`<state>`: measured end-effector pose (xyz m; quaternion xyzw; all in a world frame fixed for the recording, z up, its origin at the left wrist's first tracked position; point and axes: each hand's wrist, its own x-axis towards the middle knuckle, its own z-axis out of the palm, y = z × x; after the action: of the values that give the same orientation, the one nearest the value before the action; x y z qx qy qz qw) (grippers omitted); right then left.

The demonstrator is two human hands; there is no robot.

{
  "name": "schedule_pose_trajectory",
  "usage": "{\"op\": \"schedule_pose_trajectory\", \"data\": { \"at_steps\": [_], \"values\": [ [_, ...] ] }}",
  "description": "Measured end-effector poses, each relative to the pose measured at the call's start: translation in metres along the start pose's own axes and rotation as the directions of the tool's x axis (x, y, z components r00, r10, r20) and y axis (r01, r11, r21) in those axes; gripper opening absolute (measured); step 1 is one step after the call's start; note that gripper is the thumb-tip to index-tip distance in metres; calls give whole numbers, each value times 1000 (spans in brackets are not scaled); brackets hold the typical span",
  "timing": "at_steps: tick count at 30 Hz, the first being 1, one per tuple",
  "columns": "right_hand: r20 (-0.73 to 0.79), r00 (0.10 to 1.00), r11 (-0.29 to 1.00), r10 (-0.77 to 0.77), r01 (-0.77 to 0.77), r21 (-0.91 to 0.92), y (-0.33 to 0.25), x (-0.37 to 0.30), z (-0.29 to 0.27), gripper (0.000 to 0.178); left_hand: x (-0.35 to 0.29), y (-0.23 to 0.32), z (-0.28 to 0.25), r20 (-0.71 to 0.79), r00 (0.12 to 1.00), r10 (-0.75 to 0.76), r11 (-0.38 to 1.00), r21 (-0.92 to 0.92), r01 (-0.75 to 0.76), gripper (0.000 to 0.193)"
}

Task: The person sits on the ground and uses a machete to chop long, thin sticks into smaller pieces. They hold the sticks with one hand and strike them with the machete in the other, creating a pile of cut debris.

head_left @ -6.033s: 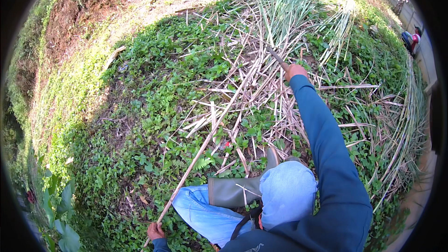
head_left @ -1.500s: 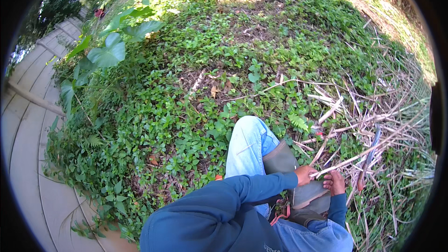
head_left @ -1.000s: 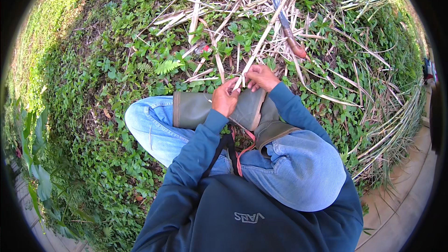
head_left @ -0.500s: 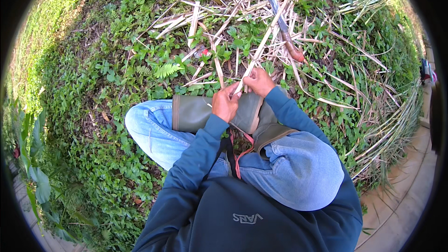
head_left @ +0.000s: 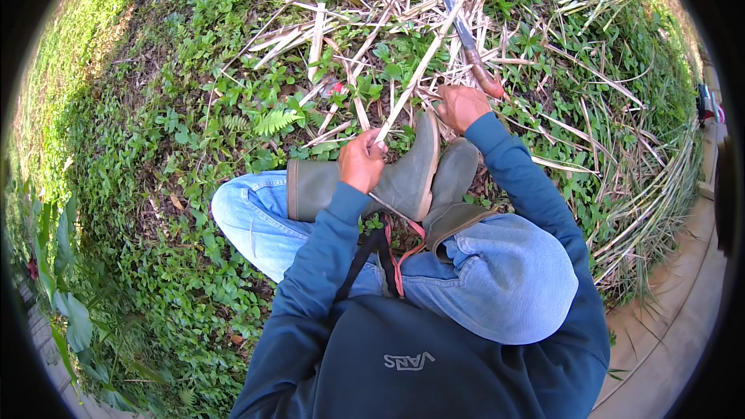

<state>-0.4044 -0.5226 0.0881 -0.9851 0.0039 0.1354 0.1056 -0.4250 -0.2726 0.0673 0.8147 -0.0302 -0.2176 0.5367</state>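
My left hand [head_left: 362,161] is closed around the lower end of a long, pale, flat plant strip [head_left: 419,74], above my boot. The strip slants up and to the right across the ground litter. Off to the right, my right hand [head_left: 463,107] is apart from the strip, its fingers curled together. Whether anything thin is pinched in it I cannot make out. Just beyond that hand lies a machete [head_left: 483,76] with a brown wooden handle and a dark curved blade pointing away.
My green rubber boots [head_left: 314,190] cross in front of me, with a pink-red cord [head_left: 397,271] by my lap. Dry split strips [head_left: 380,19] litter the leafy ground ahead. Long green stalks [head_left: 652,221] lie at the right, beside a paved edge [head_left: 660,357].
My hands were together on the strip. My right hand has left it and moved right, toward the machete handle. My left hand shifted slightly left, still holding the strip.
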Motion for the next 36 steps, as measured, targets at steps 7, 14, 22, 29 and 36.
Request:
{"op": "schedule_pose_trajectory", "data": {
  "at_steps": [7, 14, 22, 29, 36],
  "values": [
    [-226, 957, 966, 182, -217, -143, 81, 36, -39, 31, 4, -11, 10, 165, 985, -42, 984, -163, 69, 23],
    [-178, 875, 882, 450, -467, -63, 121, 67, -64, 36, 6, 2, 3, 296, 955, -15, 962, -255, 94, 20],
    [-248, 685, 724, 685, -679, 124, 276, 16, -74, 57, 9, -35, -39, 251, 956, -152, 907, -348, 236, 27],
    [233, 972, 193, 33, -235, 953, -8, -48, 19, 35, 2, -22, -8, 242, 960, -137, 891, -393, 226, 30],
    [337, 940, 0, -61, -337, 941, -45, -37, 59, 20, -10, 2, 16, 215, 974, -68, 948, -289, 131, 27]
  ]
}}
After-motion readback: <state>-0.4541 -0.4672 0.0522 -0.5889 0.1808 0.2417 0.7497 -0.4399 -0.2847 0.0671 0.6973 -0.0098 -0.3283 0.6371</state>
